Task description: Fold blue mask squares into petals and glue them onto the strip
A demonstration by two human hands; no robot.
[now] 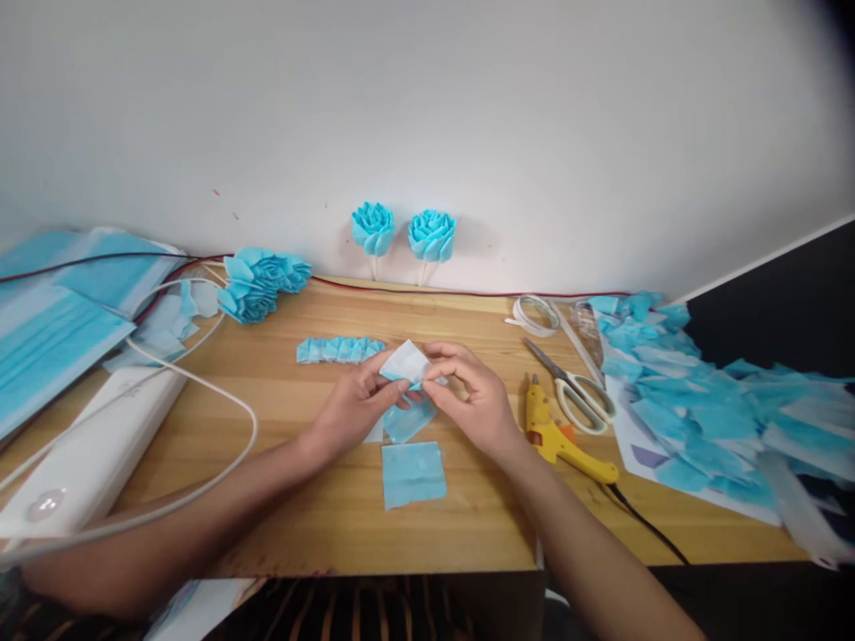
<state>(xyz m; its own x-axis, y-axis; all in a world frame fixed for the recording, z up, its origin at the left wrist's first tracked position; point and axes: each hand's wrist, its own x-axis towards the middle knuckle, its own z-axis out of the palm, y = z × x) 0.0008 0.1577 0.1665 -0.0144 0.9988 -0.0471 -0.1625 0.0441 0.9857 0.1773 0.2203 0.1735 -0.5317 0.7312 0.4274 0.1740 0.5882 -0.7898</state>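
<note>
Between both hands, above the middle of the table, is a small square of fabric (406, 361), white on the face toward me with blue at its lower edge. My left hand (357, 399) pinches its left side, and the fingers of my right hand (468, 387) close on its right corner. Below them a blue fabric square (409, 420) lies partly covered by the hands. Nearer to me another blue square (414, 474) rests flat. Just beyond my left hand is a row of folded blue petals (339, 349).
Right: yellow glue gun (561, 441), scissors (574, 387), tape roll (536, 315) and a heap of blue pieces (695, 405). Left: white power strip (93, 445), looping white cable (250, 427), blue sheets (60, 329) and finished flowers (257, 283). Two stemmed blue flowers (402, 233) lean on the wall.
</note>
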